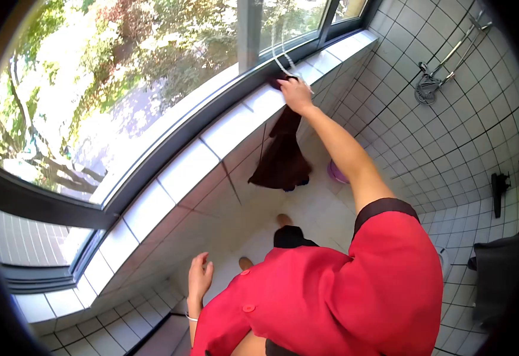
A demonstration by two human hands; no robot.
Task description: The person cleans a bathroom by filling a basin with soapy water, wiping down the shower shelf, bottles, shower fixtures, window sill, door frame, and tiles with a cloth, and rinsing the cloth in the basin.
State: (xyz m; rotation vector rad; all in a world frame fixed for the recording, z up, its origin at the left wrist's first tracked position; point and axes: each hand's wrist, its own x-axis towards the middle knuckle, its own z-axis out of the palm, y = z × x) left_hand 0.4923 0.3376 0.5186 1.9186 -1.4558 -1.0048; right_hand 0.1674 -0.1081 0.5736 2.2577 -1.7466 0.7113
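Observation:
My right hand (297,95) is closed on a dark maroon cloth (283,157) at the tiled window sill (185,169). Part of the cloth bunches under the fingers on the sill, and the rest hangs down the wall below. A white cord (283,56) comes down right beside this hand; whether the fingers touch it I cannot tell. Lower down, my left hand (200,276) hangs in the air with nothing in it, its fingers loosely apart. A pale bracelet (191,317) circles that wrist.
A dark-framed window (170,142) runs along the sill, with a gap at its lower left. The handheld shower (428,86) hangs on the tiled wall at right. A purple basin (337,172) stands on the floor. Dark fabric (502,279) hangs at far right.

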